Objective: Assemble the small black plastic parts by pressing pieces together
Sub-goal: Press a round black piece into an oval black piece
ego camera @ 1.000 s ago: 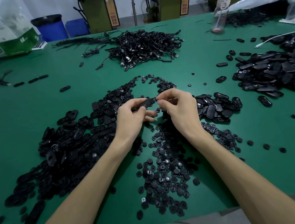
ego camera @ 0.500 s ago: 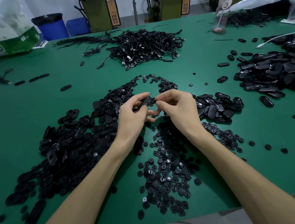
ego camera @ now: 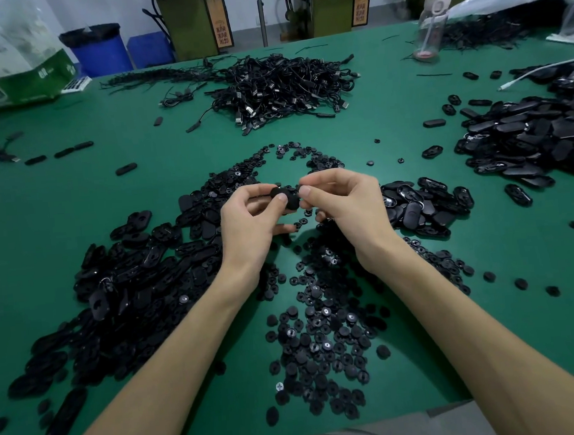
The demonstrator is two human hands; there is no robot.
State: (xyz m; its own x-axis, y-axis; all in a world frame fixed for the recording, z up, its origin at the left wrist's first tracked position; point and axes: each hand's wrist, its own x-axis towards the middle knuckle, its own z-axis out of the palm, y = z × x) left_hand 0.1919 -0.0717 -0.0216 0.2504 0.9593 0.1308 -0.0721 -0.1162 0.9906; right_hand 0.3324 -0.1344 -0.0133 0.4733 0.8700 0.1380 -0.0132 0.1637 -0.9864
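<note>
Both hands meet above the middle of the green table (ego camera: pixel 418 241). My left hand (ego camera: pixel 248 227) and my right hand (ego camera: pixel 343 209) pinch the same small black plastic part (ego camera: pixel 285 196) from either side with thumb and fingertips. A heap of black oval shells (ego camera: pixel 129 281) lies under my left forearm. Small round black pieces (ego camera: pixel 323 345) are spread between and below my arms. A smaller group of oval shells (ego camera: pixel 422 206) sits just right of my right hand.
A big pile of black oval parts (ego camera: pixel 530 136) fills the right side. A tangle of black cables (ego camera: pixel 279 87) lies at the back centre. A clear bottle (ego camera: pixel 430 31) stands far right, a green-and-white box (ego camera: pixel 17 84) far left. Stray parts dot the table.
The black part has turned between my fingers and now shows a rounder face. Both hands stay together at the same spot, my right fingertips pressing closer onto the part.
</note>
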